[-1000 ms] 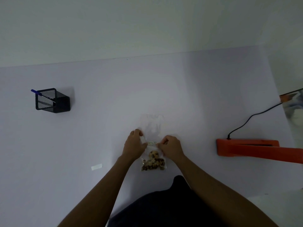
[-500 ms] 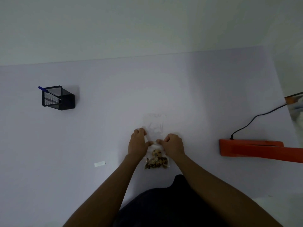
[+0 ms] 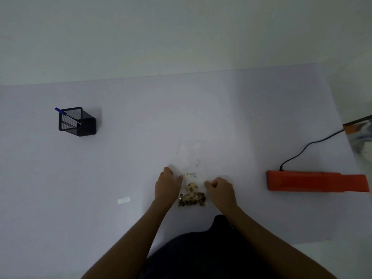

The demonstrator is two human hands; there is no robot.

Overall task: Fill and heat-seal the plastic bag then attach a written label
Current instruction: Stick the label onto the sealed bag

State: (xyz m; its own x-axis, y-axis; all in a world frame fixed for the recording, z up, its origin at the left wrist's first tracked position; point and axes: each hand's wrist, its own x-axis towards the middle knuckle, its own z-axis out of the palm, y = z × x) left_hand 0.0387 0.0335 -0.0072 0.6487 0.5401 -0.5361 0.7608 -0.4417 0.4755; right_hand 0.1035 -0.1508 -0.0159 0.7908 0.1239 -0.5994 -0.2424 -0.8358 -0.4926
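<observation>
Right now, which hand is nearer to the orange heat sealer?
Right. The right hand is at the bag's right edge, on the heat sealer's side; the left hand is beyond the bag, farther away.

Bag at the near middle of the surface, between the two hands

The clear plastic bag (image 3: 190,174) lies flat on the pale surface (image 3: 141,150), its brown and cream nuts (image 3: 192,197) in its near end and the small white written label (image 3: 190,174) on its middle. The left hand (image 3: 167,183) sits at its left edge, the right hand (image 3: 220,189) at its right. A small white paper strip (image 3: 124,200) lies to the left; the black mesh pen holder (image 3: 77,121) with a blue pen (image 3: 66,116) in it stands far left; the orange heat sealer (image 3: 316,181) lies to the right, its black cord (image 3: 308,147) running far right.
</observation>
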